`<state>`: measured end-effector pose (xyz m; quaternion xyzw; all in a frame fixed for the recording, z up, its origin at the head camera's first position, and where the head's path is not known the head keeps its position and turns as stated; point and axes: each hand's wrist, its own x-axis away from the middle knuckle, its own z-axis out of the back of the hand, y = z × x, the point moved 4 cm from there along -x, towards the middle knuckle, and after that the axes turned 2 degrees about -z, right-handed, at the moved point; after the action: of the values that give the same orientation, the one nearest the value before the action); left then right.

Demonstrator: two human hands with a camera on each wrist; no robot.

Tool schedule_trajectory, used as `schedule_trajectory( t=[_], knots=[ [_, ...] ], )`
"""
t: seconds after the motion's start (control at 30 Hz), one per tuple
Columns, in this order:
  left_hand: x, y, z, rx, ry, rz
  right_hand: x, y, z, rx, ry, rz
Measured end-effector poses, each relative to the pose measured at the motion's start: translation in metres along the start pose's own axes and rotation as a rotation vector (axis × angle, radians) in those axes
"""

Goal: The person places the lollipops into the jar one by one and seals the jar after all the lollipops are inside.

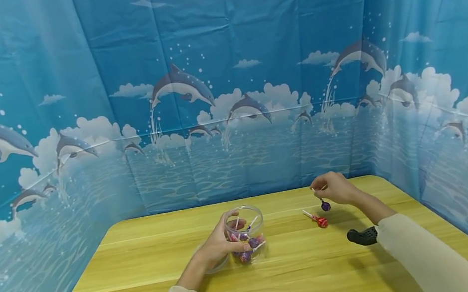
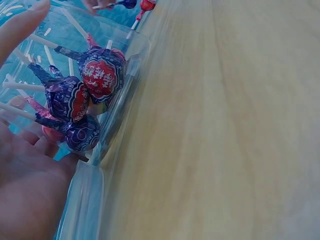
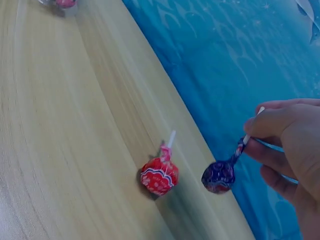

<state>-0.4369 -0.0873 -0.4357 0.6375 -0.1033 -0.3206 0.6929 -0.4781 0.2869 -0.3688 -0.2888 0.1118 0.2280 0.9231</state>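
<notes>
My left hand [image 1: 218,243] grips a clear plastic jar [image 1: 243,208] from its left side, thumb across the front and fingers round the back. Inside the jar lie several wrapped lollipops [image 2: 102,75], purple and pink, with white sticks pointing up and sideways. Over at the right, my right hand [image 1: 334,188] pinches the white stick of a purple lollipop [image 3: 218,177] between thumb and fingertips, its round head hanging down close over the table. A red lollipop [image 1: 321,222] lies on the table just left of that hand, its stick pointing away to the upper left.
A clear round lid [image 1: 217,265] lies flat on the yellow wood-grain table [image 1: 281,280], partly hidden behind my left hand and beside the jar. A blue dolphin-print curtain [image 1: 237,165] stands along the table's back edge and both sides.
</notes>
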Motion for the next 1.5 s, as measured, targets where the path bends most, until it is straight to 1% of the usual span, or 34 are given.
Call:
schedule_trajectory(
  t=[0.07,0.17,0.23,0.33,0.43,0.6,0.73,0.83,0.93,1.03,1.23,1.5],
  knots=[
    [0.0,0.0,0.0,0.003,-0.002,-0.002,0.0,-0.002,0.002,-0.02,0.014,-0.004],
    [0.001,0.0,-0.001,0.015,-0.006,0.002,0.0,-0.004,0.002,-0.062,0.031,-0.038],
    [0.001,0.0,-0.001,0.017,-0.006,0.001,0.0,-0.004,0.001,-0.121,0.033,-0.066],
    [0.001,0.0,0.0,0.001,0.0,0.006,0.0,-0.003,-0.001,-0.256,0.046,-0.132],
    [0.001,0.0,0.0,-0.012,0.001,0.007,-0.001,-0.001,-0.003,-0.422,0.051,-0.171],
    [-0.001,-0.001,0.002,-0.026,-0.008,-0.003,-0.002,-0.002,-0.008,-0.689,0.092,-0.225],
    [-0.001,0.0,0.002,-0.026,-0.004,0.002,-0.004,-0.009,-0.013,-0.905,0.13,-0.231],
    [0.0,0.0,0.002,-0.015,-0.002,0.008,-0.006,-0.019,-0.018,-1.062,0.127,-0.222],
    [0.0,0.0,0.001,-0.003,-0.005,0.011,-0.009,-0.03,-0.022,-1.178,0.114,-0.213],
    [0.0,0.001,0.001,-0.006,-0.007,0.006,-0.013,-0.041,-0.026,-1.232,0.108,-0.204],
    [0.0,0.004,0.002,0.004,0.006,-0.004,-0.025,-0.066,-0.035,-1.251,0.088,-0.159],
    [-0.001,0.0,0.001,-0.003,0.004,-0.001,-0.03,-0.098,-0.052,-1.295,0.054,-0.135]
  ],
)
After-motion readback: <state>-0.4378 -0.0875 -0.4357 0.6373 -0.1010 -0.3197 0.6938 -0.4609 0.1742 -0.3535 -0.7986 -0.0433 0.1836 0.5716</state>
